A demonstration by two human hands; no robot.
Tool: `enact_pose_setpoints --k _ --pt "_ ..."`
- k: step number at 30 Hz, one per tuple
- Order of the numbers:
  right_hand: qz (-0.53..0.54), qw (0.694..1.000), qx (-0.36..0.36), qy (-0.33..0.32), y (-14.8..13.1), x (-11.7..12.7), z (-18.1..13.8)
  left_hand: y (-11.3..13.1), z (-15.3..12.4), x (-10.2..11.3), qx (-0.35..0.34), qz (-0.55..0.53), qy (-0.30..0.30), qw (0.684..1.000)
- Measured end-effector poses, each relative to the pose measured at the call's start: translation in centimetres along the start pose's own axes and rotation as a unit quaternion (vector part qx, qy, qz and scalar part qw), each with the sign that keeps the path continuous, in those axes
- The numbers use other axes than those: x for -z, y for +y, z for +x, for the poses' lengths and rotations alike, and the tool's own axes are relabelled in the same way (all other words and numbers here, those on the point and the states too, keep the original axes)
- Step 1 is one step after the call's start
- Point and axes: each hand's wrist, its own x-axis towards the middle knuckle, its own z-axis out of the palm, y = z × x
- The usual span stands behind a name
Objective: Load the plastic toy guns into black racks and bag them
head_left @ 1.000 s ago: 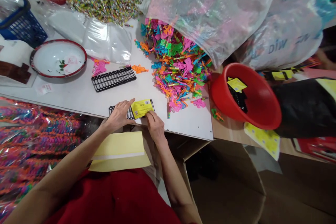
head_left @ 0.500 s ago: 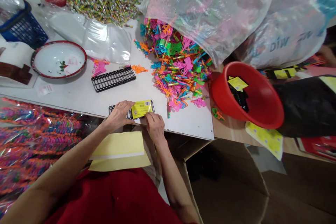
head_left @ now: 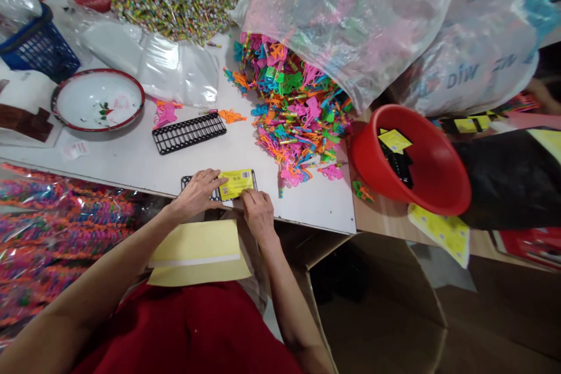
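At the near edge of the white table (head_left: 131,158) lies a small black plastic grid (head_left: 188,181) with a yellow label (head_left: 236,183) on its right half. My left hand (head_left: 197,191) rests flat on the grid's left part, fingers stretched onto the label's edge. Just below the label, my right hand (head_left: 258,210) has its fingers curled and pressed against the label's lower edge. A sheet of yellow backing paper (head_left: 199,252) lies on my lap under both wrists.
A second black grid (head_left: 189,132) lies further back. A heap of colourful plastic toys (head_left: 293,111) spills from a clear bag (head_left: 350,17). A red bowl (head_left: 433,175) with labelled grids stands right. A white enamel bowl (head_left: 97,99), blue basket (head_left: 39,47) and open cardboard box (head_left: 377,304) surround me.
My left fingers have slid slightly right onto the label and my right hand has pressed closer under it. The grid has stayed in place.
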Motion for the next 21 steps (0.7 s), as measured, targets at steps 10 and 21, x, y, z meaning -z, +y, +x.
enact_pose_setpoints --k 10,21 --pt "-0.025 0.999 -0.016 -0.037 -0.8 0.5 -0.2 -0.4 -0.1 0.2 -0.042 0.04 -0.026 0.998" --pt "0.092 0.993 -0.072 -0.011 0.7 2.6 -1.2 -1.0 -0.1 1.2 -0.066 0.041 -0.066 0.995"
